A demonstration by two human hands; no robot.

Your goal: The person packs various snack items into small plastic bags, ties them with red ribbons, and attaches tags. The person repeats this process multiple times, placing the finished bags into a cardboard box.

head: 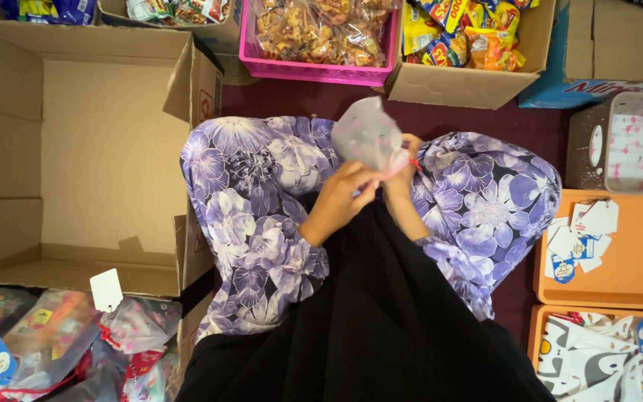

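here both hands (370, 190) pinch a clear pouch (366, 138) beside white tags (586, 231).

Open box (76, 164) left of lap (381, 223)

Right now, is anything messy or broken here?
Nothing looks broken or spilled. Both hands, left hand and right hand, hold a small clear bag. Only the paper tags lie scattered loosely on the orange tray.
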